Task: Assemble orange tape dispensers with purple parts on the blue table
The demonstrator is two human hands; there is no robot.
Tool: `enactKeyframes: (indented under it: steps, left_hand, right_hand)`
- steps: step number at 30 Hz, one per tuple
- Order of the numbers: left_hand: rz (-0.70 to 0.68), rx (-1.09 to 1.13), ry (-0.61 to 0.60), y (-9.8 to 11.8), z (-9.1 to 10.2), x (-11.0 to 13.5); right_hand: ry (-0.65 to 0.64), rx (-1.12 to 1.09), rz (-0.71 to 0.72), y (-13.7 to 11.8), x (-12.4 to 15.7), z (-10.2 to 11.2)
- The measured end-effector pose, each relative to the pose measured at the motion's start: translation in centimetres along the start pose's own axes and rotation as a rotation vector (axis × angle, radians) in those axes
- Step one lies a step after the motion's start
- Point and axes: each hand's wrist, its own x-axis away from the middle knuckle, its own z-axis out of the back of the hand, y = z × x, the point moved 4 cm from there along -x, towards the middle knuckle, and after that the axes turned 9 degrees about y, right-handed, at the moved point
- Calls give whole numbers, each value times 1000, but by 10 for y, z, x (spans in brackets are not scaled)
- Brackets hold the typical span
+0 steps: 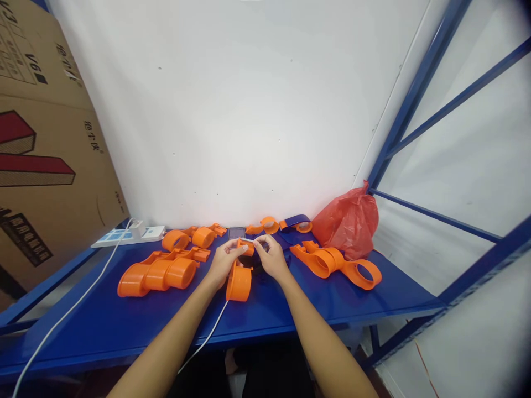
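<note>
My left hand (224, 261) is closed around an orange plastic tape-dispenser part (239, 282), holding it over the blue table (124, 326). My right hand (270, 256) pinches a small metal strip (249, 241) at the top of that same part, fingers pressed together. Both hands meet at the middle of the table. A white cable (207, 337) hangs down below the part between my forearms.
Several orange dispenser parts lie left (160, 273), right (332, 261) and behind (199, 236). A red plastic bag (346, 221) sits at the right rear, a white power strip (128, 235) at the left rear, a phone (236, 232) behind my hands. A cardboard box (41, 155) stands left, blue shelf frame (418, 88) right.
</note>
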Motion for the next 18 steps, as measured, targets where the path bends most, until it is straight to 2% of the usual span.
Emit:
enactKeyframes:
  steps: [4,8,13,18]
  left_hand:
    - [9,35,63,6,6,-2]
    - [-68,18,139,15,14,-4]
    - [-89,23,144,17,22,-10]
    - [-116,237,271,28,37,-10]
  right_hand:
    - [51,-72,-43,-1,-2,3]
    - [65,-187,-121,-3,-2,2]
    - [60,-309,-223,1,-1,-1]
    - [255,-354,-307,16,-7,17]
